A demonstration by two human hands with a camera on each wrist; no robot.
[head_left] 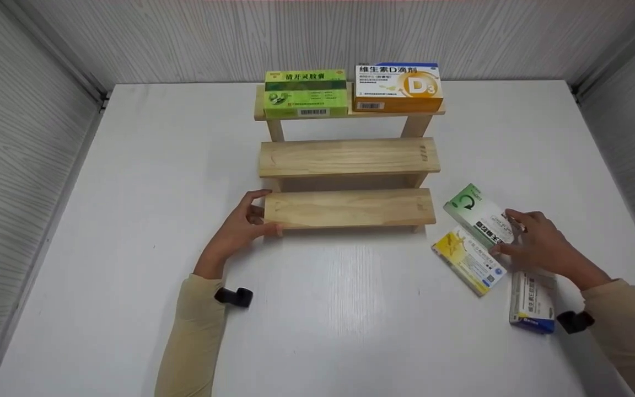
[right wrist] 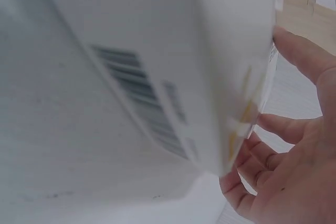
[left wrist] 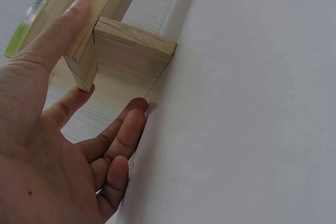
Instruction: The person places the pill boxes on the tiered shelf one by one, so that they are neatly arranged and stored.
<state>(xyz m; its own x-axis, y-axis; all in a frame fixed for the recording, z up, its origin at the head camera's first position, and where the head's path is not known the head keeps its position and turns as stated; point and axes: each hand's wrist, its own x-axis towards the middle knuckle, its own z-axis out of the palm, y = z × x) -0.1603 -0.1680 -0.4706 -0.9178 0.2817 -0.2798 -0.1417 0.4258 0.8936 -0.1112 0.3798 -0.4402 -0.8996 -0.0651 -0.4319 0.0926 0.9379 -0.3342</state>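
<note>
A three-tier wooden stand point(head_left: 350, 208) stands mid-table. My left hand point(head_left: 235, 229) pinches the left end of its lowest plank, thumb on the front edge and index finger behind; the other fingers curl near the tabletop in the left wrist view. At the right, my right hand point(head_left: 549, 242) holds the near end of a green and white medicine box point(head_left: 474, 212) between thumb and fingers. A yellow and white medicine box point(head_left: 469, 262) lies just below it. Under the right wrist is a white and blue medicine box point(head_left: 532, 303). A blurred white box face with a barcode point(right wrist: 157, 77) fills the right wrist view.
On the top tier sit a green medicine box point(head_left: 306, 94) and, to its right, a white and orange vitamin D box point(head_left: 398, 88). The white table point(head_left: 323, 331) is bounded by wood-grain panels point(head_left: 306, 38) at the back and both sides.
</note>
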